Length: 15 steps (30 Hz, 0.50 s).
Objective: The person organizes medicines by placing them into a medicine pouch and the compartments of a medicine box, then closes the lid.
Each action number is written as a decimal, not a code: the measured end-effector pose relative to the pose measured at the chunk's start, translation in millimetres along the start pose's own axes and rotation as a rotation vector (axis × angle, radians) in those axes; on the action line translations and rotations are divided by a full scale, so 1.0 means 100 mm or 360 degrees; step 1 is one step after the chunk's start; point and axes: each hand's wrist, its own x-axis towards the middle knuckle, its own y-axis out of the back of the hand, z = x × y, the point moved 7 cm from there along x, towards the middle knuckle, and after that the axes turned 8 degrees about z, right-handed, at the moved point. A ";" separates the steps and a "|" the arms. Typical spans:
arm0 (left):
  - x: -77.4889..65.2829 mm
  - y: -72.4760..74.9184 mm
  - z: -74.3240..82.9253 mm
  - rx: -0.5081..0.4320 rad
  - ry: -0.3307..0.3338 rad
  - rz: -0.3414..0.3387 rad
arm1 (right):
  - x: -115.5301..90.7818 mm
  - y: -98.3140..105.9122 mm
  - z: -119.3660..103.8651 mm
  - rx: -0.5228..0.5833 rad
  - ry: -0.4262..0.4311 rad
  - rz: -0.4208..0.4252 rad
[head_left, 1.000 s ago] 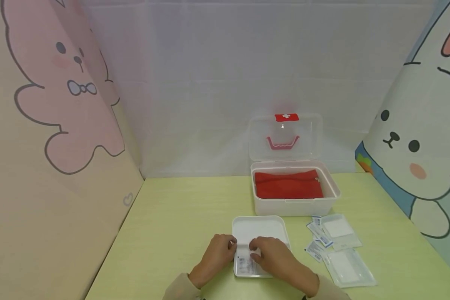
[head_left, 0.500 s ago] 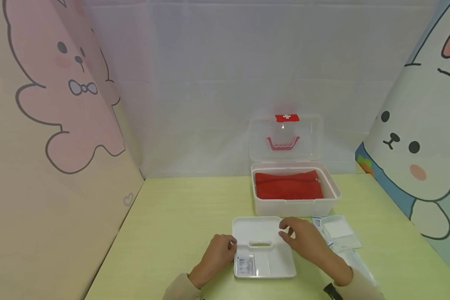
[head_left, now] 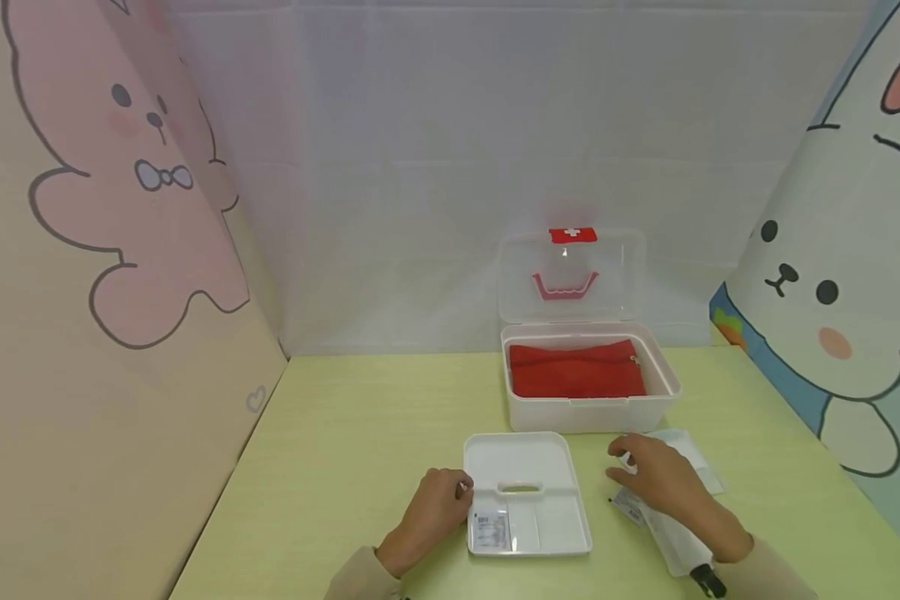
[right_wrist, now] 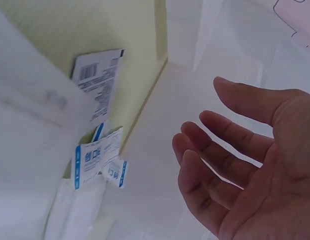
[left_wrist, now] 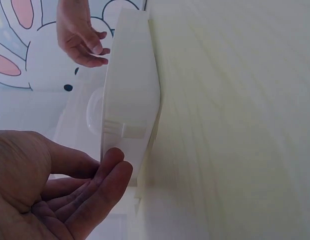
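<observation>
My left hand (head_left: 437,502) pinches the left rim of a shallow white compartment tray (head_left: 558,521), thumb at the edge and fingertips on the outer wall, as the left wrist view shows. Inside the tray, at its front left, lies a small printed sachet (head_left: 492,530). Over the packets to the right, my right hand (head_left: 663,477) hovers with loosely bent fingers and nothing in them. Below it are several blue-and-white printed sachets (right_wrist: 97,157), partly hidden by the hand in the head view. Clear-and-white packages (head_left: 678,542) lie around them, also partly covered.
Behind the tray stands a white first-aid box (head_left: 585,414) with its clear lid (head_left: 622,275) raised. A red zip pouch (head_left: 577,372) lies in it. Cartoon-printed panels (head_left: 142,250) and a pale backdrop (head_left: 390,208) surround the yellow-green table (head_left: 345,433).
My right hand has moved from above the tray rightward to the packets, uncovering the tray's middle slot and right side. The left hand and the tray have stayed in place.
</observation>
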 end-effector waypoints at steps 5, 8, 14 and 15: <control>0.01 0.00 0.00 0.0025 -0.0003 0.0009 | -0.04 -0.07 0.19 -0.0039 -0.0085 -0.0095; 0.01 0.00 0.00 0.0032 -0.0004 0.0011 | -0.06 -0.12 0.29 -0.0056 -0.0120 -0.0128; 0.01 -0.01 -0.01 0.0046 -0.0018 0.0027 | -0.08 -0.17 0.43 -0.0087 -0.0168 -0.0117; 0.02 -0.01 -0.01 0.0051 -0.0019 0.0029 | -0.08 -0.17 0.45 -0.0089 -0.0178 -0.0120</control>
